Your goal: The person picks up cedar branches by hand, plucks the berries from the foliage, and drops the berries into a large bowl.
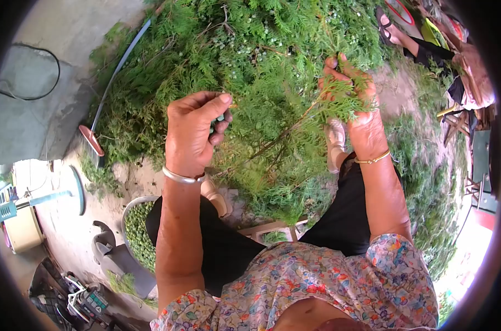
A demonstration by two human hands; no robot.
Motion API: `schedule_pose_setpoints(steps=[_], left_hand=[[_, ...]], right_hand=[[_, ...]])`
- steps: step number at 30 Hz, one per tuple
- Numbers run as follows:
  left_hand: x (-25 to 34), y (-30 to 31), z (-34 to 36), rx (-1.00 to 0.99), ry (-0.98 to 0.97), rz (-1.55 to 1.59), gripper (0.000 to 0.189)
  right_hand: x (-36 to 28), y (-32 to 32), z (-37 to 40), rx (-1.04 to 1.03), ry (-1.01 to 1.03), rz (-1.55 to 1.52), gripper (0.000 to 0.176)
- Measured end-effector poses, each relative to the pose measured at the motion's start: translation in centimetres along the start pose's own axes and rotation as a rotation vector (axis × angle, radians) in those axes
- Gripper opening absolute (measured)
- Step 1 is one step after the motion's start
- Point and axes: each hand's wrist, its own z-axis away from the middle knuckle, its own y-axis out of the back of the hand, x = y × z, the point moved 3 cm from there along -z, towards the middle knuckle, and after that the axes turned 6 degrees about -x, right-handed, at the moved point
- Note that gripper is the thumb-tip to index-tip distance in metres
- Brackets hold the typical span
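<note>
My left hand [194, 132] wears a silver bangle and is closed, thumb pressed over the fingers on something small and green that I can barely see. My right hand [354, 107], with a gold bracelet, grips a feathery green sprig [294, 129] whose thin stem slants down to the left between the two hands. Beneath both hands lies a big heap of the same green cuttings [245, 49] on the ground. A round bowl [130, 212] full of small green berries sits by my left knee.
A broom [110, 88] lies along the heap's left edge on the concrete. Another person's sandalled foot and leg [394, 30] show at the top right beside a wooden stool [457, 118]. A fan [52, 196] and a small stool [272, 227] are close.
</note>
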Motion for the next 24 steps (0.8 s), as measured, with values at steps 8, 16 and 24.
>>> schedule_pose_setpoints(steps=[8,16,24], left_hand=[[-0.9,1.0,0.1,-0.128,0.12,-0.298,0.016],[-3.6,-2.2,1.3,-0.334,0.261,0.001,0.014],[-5.1,-5.0,1.1,-0.383,0.264,-0.117,0.009]], right_hand=[[-2.5,-0.1,0.2,-0.475,0.04,-0.131,0.023],[-2.3,0.4,0.0,-0.419,0.017,-0.282,0.018],[0.6,-1.3,0.2,-0.036,0.102,-0.236,0.043]])
